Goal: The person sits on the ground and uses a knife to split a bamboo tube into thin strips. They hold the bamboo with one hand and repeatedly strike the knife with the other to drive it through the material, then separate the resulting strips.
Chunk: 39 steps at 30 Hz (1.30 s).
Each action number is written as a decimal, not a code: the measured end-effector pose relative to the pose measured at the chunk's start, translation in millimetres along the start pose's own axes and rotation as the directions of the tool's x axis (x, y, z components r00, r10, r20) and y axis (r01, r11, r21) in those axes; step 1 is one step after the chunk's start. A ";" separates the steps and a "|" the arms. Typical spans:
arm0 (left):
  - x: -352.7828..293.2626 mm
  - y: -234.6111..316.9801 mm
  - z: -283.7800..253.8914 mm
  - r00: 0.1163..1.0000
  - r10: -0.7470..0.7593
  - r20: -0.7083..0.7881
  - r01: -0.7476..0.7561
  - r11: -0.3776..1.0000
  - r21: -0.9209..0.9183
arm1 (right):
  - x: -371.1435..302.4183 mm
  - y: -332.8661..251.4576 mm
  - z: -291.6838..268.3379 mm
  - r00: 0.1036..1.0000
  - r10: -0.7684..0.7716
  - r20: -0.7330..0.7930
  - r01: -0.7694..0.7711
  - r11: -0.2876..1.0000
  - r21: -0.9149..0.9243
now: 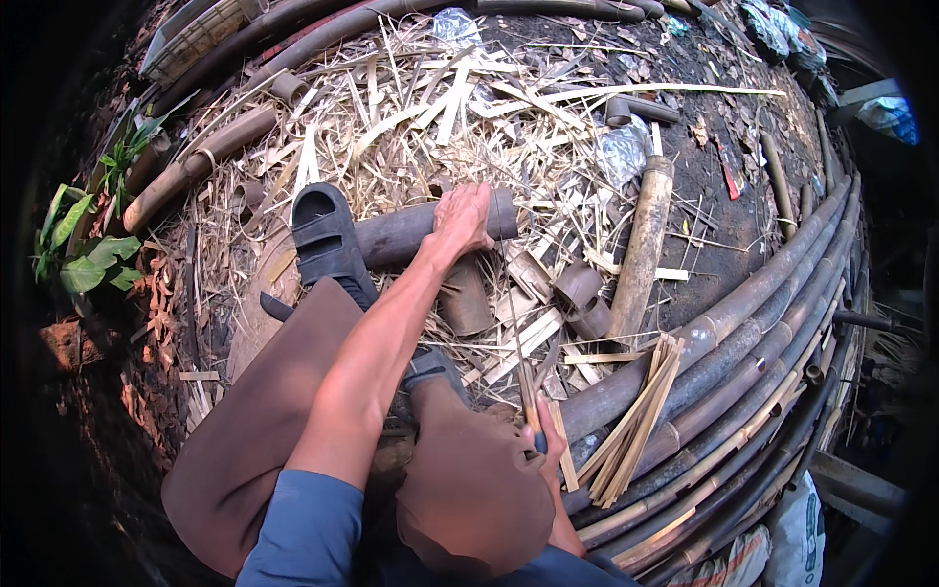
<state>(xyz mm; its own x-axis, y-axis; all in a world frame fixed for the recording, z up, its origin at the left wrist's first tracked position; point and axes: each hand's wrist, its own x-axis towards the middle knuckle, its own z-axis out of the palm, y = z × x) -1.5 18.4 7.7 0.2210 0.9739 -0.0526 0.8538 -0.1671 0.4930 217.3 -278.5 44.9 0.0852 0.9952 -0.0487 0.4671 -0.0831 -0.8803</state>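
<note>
Left grip (465, 217): one hand, fingers curled down over the dark bamboo tube (401, 235), closed around its upper side near the right end.
Right grip (551, 445): one hand, partly hidden by the knee, closed on the handle of one long-bladed tool (526, 382), blade pointing up toward the tube; knife or saw, cannot tell.
Tube: one, lying crosswise above the shavings (528, 147), its left end hidden behind the left sandal (328, 235).
Sandals: two, dark; the right one (430, 367) lies nearer the knees.
Short hollow pieces: one (465, 301) just below the tube, two (579, 284) together to its right.
Split strips: one loose bundle (641, 421) across several long poles (724, 318); too overlapped to count.
Crate: one, pale (201, 39), upper left; contents unclear.
White sack: one (797, 533), lower right; contents hidden.
</note>
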 end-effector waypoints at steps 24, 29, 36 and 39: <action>10.8 2.6 4.1 0.999 -0.031 -0.027 0.031 0.999 0.017 | 160.7 -26.0 77.9 0.992 -0.073 -0.107 0.067 0.996 -0.060; 0.6 -6.0 -6.5 0.992 -0.108 0.067 0.108 0.994 0.006 | -3.8 -7.9 -6.7 1.000 -0.030 0.010 0.030 0.999 -0.026; 8.1 -4.7 5.0 1.000 -0.013 0.002 0.013 1.000 0.009 | 122.5 -11.3 65.0 0.998 -0.008 -0.070 0.007 1.000 -0.010; 11.1 -5.3 16.5 0.997 -0.046 -0.065 0.043 0.998 -0.053 | 174.1 -37.6 81.2 0.987 -0.075 -0.143 0.073 0.997 -0.022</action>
<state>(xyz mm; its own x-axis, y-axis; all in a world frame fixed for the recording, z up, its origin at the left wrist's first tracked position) 4.2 27.5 -9.9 0.1505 0.9884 -0.0188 0.8365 -0.1171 0.5353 143.1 -97.9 31.2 0.1744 0.9810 0.0855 0.4911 -0.0114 -0.8710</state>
